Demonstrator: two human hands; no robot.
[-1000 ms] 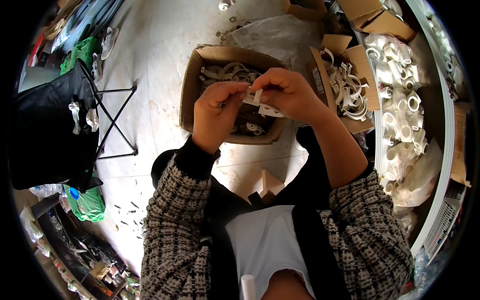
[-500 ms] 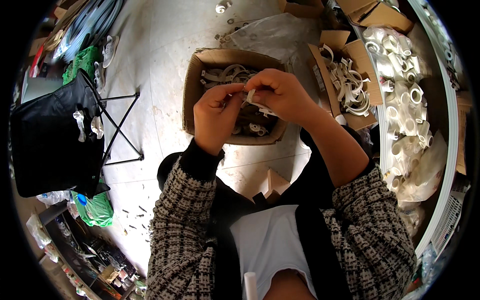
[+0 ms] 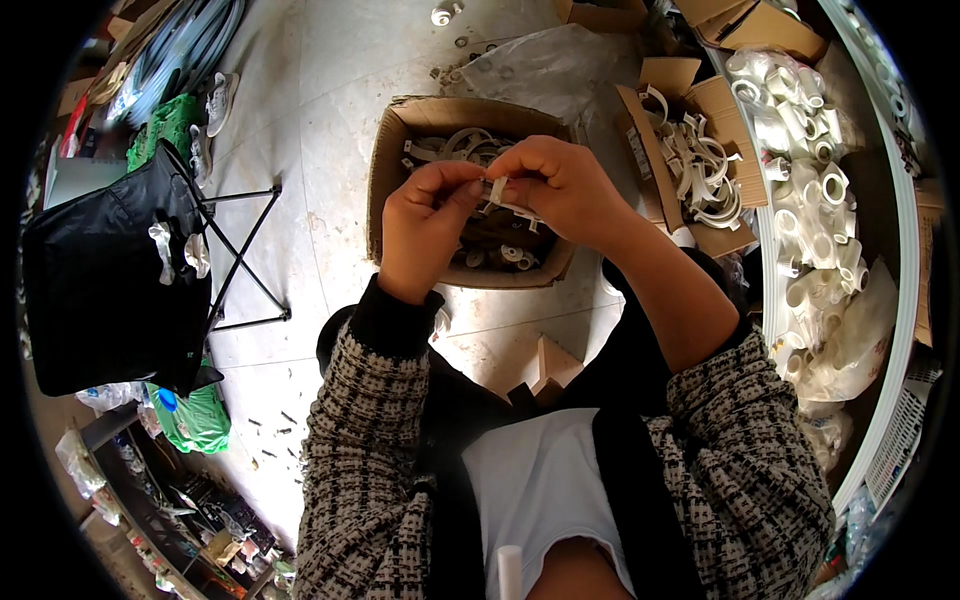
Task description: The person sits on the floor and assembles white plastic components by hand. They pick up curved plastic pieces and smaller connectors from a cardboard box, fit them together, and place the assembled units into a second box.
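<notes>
Above an open cardboard box [image 3: 390,150], my two hands meet fingertip to fingertip. A white plastic pipe clamp [image 3: 499,190] is pinched in my right hand [image 3: 560,190], its band partly covered by the fingers. The thumb and forefinger of my left hand [image 3: 425,225] are closed together at the clamp's left end. Something small and dark shows between those fingertips, too small to name. Inside the box, several curved white clamps [image 3: 465,142] lie at the far side, and small white round fittings [image 3: 515,257] lie at the near side.
Right of the box stands a second cardboard box [image 3: 735,195] of curved white clamps [image 3: 700,165]. Beyond it, bagged white pipe fittings [image 3: 820,240] fill a shelf. A black folding chair [image 3: 110,290] is at the left. Clear plastic sheeting [image 3: 550,70] lies on the floor ahead.
My left hand has shifted slightly left and toward me, its wrist lower. The right hand stays nearly in place, still pinching the pipe clamp.
</notes>
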